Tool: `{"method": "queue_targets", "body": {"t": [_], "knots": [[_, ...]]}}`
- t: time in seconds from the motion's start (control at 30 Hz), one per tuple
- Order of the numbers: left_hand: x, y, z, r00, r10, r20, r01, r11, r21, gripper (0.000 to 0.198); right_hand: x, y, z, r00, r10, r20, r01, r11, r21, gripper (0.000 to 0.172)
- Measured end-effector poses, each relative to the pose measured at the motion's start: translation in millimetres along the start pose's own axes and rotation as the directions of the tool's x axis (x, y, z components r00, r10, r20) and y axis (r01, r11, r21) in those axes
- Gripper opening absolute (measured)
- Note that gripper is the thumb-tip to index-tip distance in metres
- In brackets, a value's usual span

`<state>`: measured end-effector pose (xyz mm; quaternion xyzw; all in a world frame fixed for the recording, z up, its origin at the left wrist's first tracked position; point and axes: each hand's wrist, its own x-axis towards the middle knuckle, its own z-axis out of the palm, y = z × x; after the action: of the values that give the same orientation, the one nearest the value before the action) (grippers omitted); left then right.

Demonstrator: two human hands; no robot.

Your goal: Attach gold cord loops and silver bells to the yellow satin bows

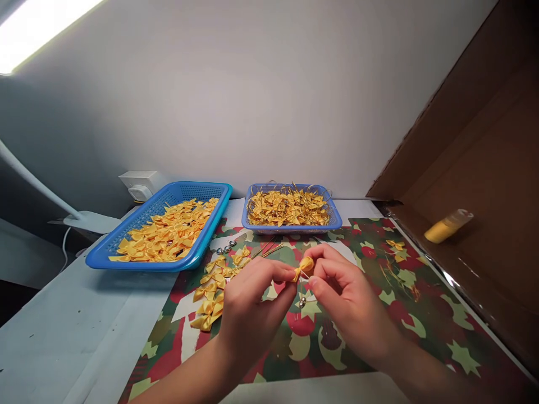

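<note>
Between my two hands is a yellow ribbon bow, held over the middle of the mat. My left hand pinches one side of it between thumb and fingers. On the other side, my right hand is closed on a thin gold cord at the bow, its fingertips touching the ribbon. A small silver jingle bell dangles below on the cord. Just left of my left hand lie several loose yellow bows. Gold cords and a few more silver bells rest beyond it.
A blue basket of yellow bows stands at the left. Another blue basket at the back holds bows with gold cords. Cord scraps lie on the patterned mat. A yellow-filled tube is by the cardboard wall; a lamp base stands left.
</note>
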<state>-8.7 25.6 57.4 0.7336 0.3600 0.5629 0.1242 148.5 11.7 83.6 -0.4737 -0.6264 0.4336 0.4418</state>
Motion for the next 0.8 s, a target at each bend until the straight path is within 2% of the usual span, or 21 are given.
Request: {"method": "queue_targets", "body": {"t": [0.23, 0.57, 0.8], "knots": [[0.2, -0.5, -0.5, 0.999, 0.055, -0.001, -0.054, 0.998, 0.029, 0.016, -0.9, -0.7, 0.9, 1.000, 0.018, 0.005, -0.018, 1.000, -0.023, 0.033], [0.5, -1.9, -0.1, 0.968, 0.250, 0.027, -0.251, 0.963, 0.098, 0.020, -2.0, -1.7, 2.4, 0.999, 0.036, 0.004, -0.035, 0.997, -0.071, 0.030], [-1.8, -0.8, 0.4, 0.968, 0.251, 0.025, -0.253, 0.961, 0.112, 0.018, -2.1, 3.0, 8.4, 0.999, -0.039, -0.009, 0.038, 0.998, -0.053, 0.029]]}}
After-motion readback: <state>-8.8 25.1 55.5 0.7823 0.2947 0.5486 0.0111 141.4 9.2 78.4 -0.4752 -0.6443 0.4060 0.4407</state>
